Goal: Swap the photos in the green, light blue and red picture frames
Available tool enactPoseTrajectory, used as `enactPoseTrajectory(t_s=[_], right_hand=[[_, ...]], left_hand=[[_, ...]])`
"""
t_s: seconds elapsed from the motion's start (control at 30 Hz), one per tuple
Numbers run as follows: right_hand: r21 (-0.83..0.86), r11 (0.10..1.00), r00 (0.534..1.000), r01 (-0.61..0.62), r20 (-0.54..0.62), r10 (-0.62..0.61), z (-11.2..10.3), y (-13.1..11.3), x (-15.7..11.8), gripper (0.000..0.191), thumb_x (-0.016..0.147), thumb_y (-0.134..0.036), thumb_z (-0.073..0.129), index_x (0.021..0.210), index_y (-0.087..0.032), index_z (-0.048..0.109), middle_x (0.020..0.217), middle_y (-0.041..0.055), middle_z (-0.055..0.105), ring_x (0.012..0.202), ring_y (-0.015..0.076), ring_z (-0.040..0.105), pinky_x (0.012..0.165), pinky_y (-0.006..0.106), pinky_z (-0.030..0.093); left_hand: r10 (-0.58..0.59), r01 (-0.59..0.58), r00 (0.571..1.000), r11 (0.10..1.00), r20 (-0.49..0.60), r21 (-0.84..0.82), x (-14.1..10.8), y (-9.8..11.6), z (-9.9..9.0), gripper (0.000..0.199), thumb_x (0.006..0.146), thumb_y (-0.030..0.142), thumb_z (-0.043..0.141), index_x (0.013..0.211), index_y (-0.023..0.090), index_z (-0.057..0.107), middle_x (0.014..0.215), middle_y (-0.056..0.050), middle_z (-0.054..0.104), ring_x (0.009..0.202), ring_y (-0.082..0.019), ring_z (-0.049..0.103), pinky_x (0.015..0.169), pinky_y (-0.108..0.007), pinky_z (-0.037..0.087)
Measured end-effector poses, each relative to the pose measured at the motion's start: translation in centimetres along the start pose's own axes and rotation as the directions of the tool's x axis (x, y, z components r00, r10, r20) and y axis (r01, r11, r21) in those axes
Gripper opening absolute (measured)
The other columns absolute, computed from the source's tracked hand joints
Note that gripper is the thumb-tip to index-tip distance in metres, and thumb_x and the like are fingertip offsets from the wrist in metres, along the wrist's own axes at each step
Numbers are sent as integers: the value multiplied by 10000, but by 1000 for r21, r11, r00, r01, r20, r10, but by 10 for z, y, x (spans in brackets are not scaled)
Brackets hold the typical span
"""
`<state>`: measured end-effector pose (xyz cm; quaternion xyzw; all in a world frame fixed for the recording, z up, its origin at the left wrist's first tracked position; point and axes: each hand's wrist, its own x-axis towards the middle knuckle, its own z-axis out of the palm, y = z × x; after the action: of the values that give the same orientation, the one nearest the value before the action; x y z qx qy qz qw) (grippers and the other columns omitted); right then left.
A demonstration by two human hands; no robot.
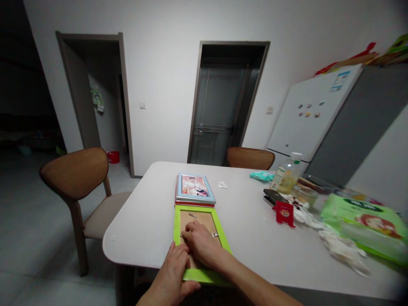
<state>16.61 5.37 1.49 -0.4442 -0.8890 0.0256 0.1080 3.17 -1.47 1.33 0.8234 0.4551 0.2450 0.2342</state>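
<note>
A lime-green picture frame (219, 221) lies back side up at the near edge of the table, its brown backing board (200, 216) showing. There is a metal hanger (192, 215) near the top of the board and a metal clip (215, 234) on its right side. My left hand (174, 270) grips the frame's lower left edge, thumb along the bottom. Reaching over the board, my right hand (202, 242) has its fingers curled at a small metal clip on the left side, mostly hidden by them. Just beyond lies a stack of picture frames, a light-blue one (210, 195) on top.
On the right of the white table (143, 225) are a bottle (287, 174), a phone (272, 196), a red card-like piece (284, 213), crumpled tissues (344, 250) and a green tissue pack (366, 225). Wooden chairs stand left (76, 174) and behind (250, 158).
</note>
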Motion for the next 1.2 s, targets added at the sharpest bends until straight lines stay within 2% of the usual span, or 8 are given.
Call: enactPoseTrajectory(t_s=[0.13,0.23,0.33,0.47,0.6,0.8,1.0,1.2], right_hand=[[-56,993,994,103,42,-101,-4,-1,-6,163,798,-245,418,793,-190,572,861,50,525,821,162,417,696,272,302],[-24,995,995,95,13,-94,-3,0,-8,163,795,-241,419,816,-188,572,871,54,537,829,161,423,698,265,305],[88,994,996,-58,-58,63,0,9,-1,179,785,-216,420,754,-182,593,809,37,569,789,135,464,695,227,314],[166,928,922,-333,-151,358,4,34,19,185,763,-236,438,744,-179,612,787,41,611,731,128,514,638,211,320],[177,864,856,-471,-146,496,12,52,37,207,745,-289,455,685,-179,620,717,47,634,667,141,542,556,221,298],[192,770,762,-609,-126,635,21,61,52,149,678,-303,511,675,-188,606,693,42,641,642,153,554,500,220,278],[251,728,724,-638,-128,678,17,62,54,101,647,-233,519,660,-173,600,736,87,642,690,189,570,542,242,329],[457,709,753,-537,-120,647,6,65,43,210,691,-305,491,569,-151,565,620,62,612,609,157,553,535,237,352]], left_hand=[[10,-10,1000,1000,-19,0,0,-4,3,313,527,186,724,733,165,489,1016,-81,546,1001,-214,467,1000,-421,170],[35,-35,999,999,-23,-7,-1,-6,4,318,532,199,715,752,176,488,1043,-83,539,1030,-234,455,988,-460,178],[48,-48,999,999,-1,-22,0,-6,2,288,553,211,700,740,182,483,1110,-105,514,1082,-256,424,982,-494,171],[33,-33,999,999,-1,-25,-1,-8,3,318,533,174,711,750,173,478,1126,-124,509,1104,-255,412,994,-491,152],[36,-37,999,999,-8,-15,-2,-10,5,338,522,148,711,764,171,477,1135,-124,504,1114,-250,407,1000,-488,151],[15,-15,1000,999,4,34,-3,-6,6,327,537,140,698,789,151,490,1139,-155,499,1120,-262,403,1000,-499,159],[21,-21,1000,998,-5,63,-7,-3,5,445,523,114,691,919,158,493,1127,-133,515,1096,-264,430,990,-513,187],[21,-37,995,984,93,175,1,-1,14,447,524,254,718,921,170,533,1189,-132,492,1135,-288,391,984,-510,195]])
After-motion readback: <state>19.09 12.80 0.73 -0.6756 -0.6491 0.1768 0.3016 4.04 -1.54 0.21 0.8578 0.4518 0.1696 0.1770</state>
